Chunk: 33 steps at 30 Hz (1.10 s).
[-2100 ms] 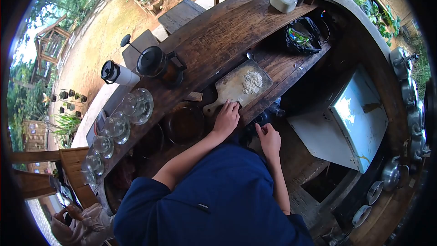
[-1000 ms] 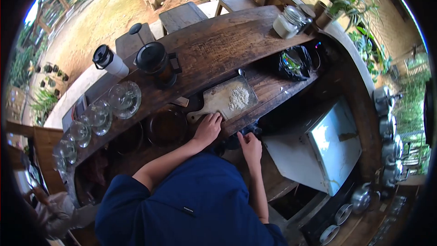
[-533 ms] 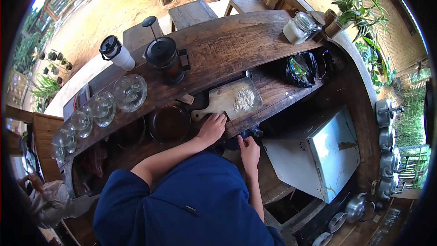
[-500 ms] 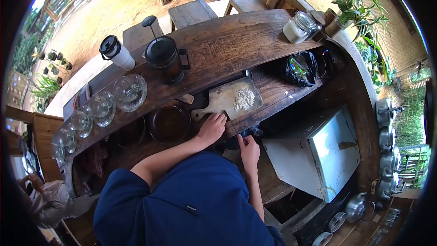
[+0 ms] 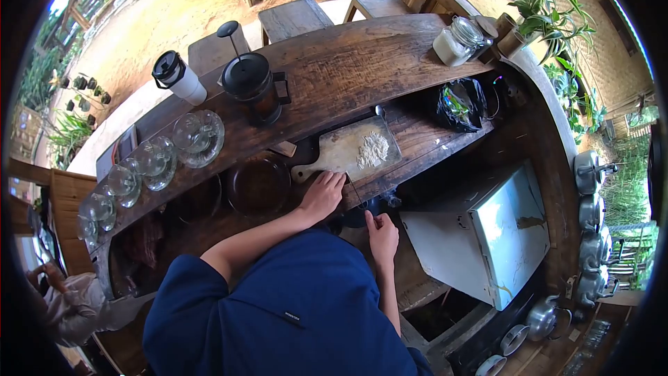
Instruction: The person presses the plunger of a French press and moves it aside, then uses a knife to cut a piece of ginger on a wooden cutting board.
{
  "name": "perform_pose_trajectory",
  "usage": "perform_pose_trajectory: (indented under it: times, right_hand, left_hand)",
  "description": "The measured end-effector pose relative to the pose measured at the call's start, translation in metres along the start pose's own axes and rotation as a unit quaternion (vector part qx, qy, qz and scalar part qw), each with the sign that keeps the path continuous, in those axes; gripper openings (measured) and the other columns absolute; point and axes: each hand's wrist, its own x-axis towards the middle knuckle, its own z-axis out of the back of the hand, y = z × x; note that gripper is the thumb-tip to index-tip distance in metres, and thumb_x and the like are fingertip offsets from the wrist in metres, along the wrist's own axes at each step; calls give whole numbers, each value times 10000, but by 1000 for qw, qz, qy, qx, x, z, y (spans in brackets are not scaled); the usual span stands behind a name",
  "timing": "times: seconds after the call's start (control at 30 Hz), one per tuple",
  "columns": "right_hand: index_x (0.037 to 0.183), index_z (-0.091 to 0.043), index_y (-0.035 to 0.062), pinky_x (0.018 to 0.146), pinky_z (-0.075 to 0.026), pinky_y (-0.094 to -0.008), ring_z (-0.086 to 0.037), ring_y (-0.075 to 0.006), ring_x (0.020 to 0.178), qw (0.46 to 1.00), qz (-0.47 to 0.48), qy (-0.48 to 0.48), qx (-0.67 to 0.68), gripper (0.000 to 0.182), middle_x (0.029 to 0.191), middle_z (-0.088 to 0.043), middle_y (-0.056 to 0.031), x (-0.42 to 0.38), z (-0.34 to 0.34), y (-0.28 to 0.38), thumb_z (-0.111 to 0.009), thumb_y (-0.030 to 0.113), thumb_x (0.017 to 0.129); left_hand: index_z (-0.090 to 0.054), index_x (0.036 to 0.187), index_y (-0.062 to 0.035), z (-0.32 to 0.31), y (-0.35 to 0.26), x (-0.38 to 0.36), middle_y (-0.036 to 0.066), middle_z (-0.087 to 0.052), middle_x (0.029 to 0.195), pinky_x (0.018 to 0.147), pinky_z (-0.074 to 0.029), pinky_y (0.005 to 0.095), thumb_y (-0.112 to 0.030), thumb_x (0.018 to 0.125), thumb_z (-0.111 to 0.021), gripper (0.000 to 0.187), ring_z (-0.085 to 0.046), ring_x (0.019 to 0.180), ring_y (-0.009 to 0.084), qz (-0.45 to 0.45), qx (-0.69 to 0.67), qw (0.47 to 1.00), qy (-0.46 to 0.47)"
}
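A wooden cutting board [image 5: 336, 151] with a handle lies on the lower counter shelf, and a pile of chopped whitish pieces [image 5: 374, 150] is heaped on its right part. My left hand [image 5: 322, 197] rests at the board's near edge, fingers together and bent; whatever lies under them is hidden. My right hand [image 5: 382, 235] is closed just in front of the shelf edge, below the board. From it a thin dark knife [image 5: 354, 189], seen nearly edge-on, runs up to beside my left fingertips. My fingers cover its handle.
Above the board runs a raised wooden counter [image 5: 348, 63] with a French press [image 5: 248, 87], a white tumbler [image 5: 182, 82], glass cups [image 5: 198, 139] and a jar [image 5: 456, 42]. A dark pan [image 5: 259, 186], black plastic bag [image 5: 461, 106] and white box-like appliance [image 5: 480, 237] are nearby.
My right hand has shifted slightly down towards me, along with the knife. The left hand and the cutting board stay almost where they were.
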Motion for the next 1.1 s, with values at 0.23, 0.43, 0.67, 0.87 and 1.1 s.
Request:
perform_pose_trajectory:
  times: [0.23, 0.43, 0.67, 0.87, 1.1]
  right_hand:
    - [869, -705, 13, 674, -546, -410, -755, -306, 700, 1000, 2, -4, -17, 490, 742, -760, -123, 2, -3, 11, -744, 479, 1018]
    - [909, -717, 32, 716, -562, -468, -756, -377, 775, 999, -6, 3, -44, 490, 797, -766, -152, 3, -4, 10, -719, 509, 1019]
    - [948, -722, 44, 747, -574, -532, -752, -439, 840, 998, 20, 5, -61, 483, 849, -772, -191, 21, -18, 13, -699, 522, 1020]
    - [941, -730, 47, 746, -577, -526, -752, -440, 837, 998, 22, 0, -62, 485, 845, -773, -191, 21, -15, 21, -696, 524, 1021]
    - [933, -732, 40, 744, -575, -516, -756, -428, 830, 997, 12, 9, -74, 488, 841, -775, -188, 13, -9, 21, -706, 520, 1019]
  left_hand:
    - [-672, 1317, 57, 2, 1, 0, 141, -657, 1261, 1214, -408, 453, -174, 947, -664, 437, -582, 1262, 299, 3, -1, 1000, -2]
    - [-677, 1310, 52, 2, 1, 2, 139, -656, 1256, 1241, -379, 484, -163, 948, -654, 421, -577, 1280, 304, 7, -11, 1000, -4]
    - [-695, 1257, 43, 2, -1, 0, 136, -660, 1235, 1231, -392, 490, -137, 936, -666, 369, -584, 1272, 298, 11, -24, 1000, -16]
    - [-713, 1209, 32, -1, 1, -1, 127, -678, 1208, 1226, -399, 495, -130, 947, -661, 312, -603, 1261, 278, 16, -46, 998, -46]
    - [-705, 1236, 27, -2, 3, -2, 124, -652, 1251, 1261, -359, 488, -161, 941, -651, 354, -573, 1298, 264, 19, -48, 998, -24]
